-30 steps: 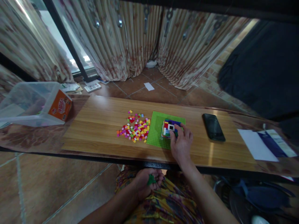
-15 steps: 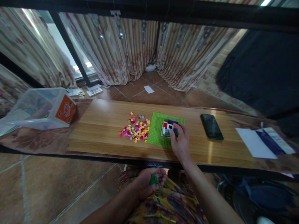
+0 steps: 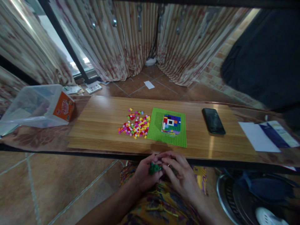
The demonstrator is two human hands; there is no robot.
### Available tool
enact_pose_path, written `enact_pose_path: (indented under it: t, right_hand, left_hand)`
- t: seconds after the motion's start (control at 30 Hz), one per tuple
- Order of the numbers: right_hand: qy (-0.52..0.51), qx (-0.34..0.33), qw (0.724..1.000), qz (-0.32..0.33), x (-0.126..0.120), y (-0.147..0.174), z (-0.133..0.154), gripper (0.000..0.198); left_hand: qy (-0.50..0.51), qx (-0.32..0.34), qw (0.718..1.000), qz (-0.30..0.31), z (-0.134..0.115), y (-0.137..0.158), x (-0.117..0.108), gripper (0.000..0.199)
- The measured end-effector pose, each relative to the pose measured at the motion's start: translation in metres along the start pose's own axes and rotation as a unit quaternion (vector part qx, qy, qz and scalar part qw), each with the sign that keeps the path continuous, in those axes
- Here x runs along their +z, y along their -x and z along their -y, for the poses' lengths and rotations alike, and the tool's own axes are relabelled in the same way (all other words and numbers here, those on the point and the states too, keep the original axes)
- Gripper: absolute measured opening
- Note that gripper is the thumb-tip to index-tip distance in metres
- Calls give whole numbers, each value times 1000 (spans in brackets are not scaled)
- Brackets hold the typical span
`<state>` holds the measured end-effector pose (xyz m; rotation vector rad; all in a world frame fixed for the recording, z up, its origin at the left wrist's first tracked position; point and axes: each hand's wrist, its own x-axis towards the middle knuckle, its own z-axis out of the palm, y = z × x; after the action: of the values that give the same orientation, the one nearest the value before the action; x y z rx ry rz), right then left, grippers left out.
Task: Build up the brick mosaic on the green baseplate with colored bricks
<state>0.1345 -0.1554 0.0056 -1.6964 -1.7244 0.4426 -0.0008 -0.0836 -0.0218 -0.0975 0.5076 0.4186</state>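
Note:
Cupped over my lap at the table's front edge, my left hand [image 3: 146,173] holds several small green building bricks [image 3: 154,168] in its palm. My right hand [image 3: 179,172] is against it, fingers bent in toward the palm; its fingertips are together, and whether a brick is between them is hidden. Beyond both hands, a square block of multicoloured bricks [image 3: 176,125] sits on a green baseplate [image 3: 156,125]. Its top shows a white ring around a dark centre, with green, blue and red bricks about it. A loose pile of small bricks [image 3: 137,126] lies left of the baseplate.
A wooden board [image 3: 100,125] covers the table. A black phone [image 3: 213,121] lies to the right, with papers [image 3: 260,137] past it. On the left stands a clear plastic box [image 3: 44,106] with an orange label. Curtains [image 3: 131,47] hang behind.
My right hand has left the brick block and come down to my left hand. My left hand has risen slightly, still holding the green bricks. The camera view has tilted down a little.

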Motion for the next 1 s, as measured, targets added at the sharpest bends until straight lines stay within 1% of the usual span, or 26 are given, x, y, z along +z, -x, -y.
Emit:
enact_pose_path:
  t: [0.07,0.13,0.23,0.33,0.4,0.5,0.6,0.67,0.77,0.83,0.93,1.0]
  right_hand:
    - [26,-18,999,32,2,4,1,24]
    - [50,-31,997,43,4,5,0,25]
    - [71,-45,996,43,9,4,-3,24]
    - [67,-56,996,32,12,3,-7,21]
    - [50,-49,997,20,11,1,-9,19]
    - [10,3,999,-31,3,-7,-13,19]
    - [-35,71,992,-94,-9,-25,-19,19]
    - [-52,94,986,-127,-15,-39,-24,20]
    - [-26,98,982,-157,-19,-60,-32,20]
    - [15,89,984,-156,-18,-72,-36,21]
    - [80,68,982,-157,-14,-83,-41,23]
    - [113,54,979,-159,-10,-87,-43,24]
  left_hand:
    - [-19,-5,1000,-8,0,-1,2,28]
    - [-20,-3,1000,-13,0,-1,4,29]
    - [1,-5,1000,-12,-2,-1,6,30]
    - [3,-16,999,-35,-3,-1,6,26]
    - [-2,-16,999,-50,-2,-1,5,19]
    - [-34,-38,996,-71,4,-3,0,17]
    - [-97,-76,985,-120,10,-3,-6,22]
    - [-122,-74,977,-159,13,-3,-10,19]
    - [-139,-36,964,-224,15,-2,-14,14]
    - [-146,-13,955,-257,15,-2,-15,13]
    - [-152,-3,950,-271,14,-1,-14,13]
    - [-153,-6,953,-261,13,-1,-14,12]
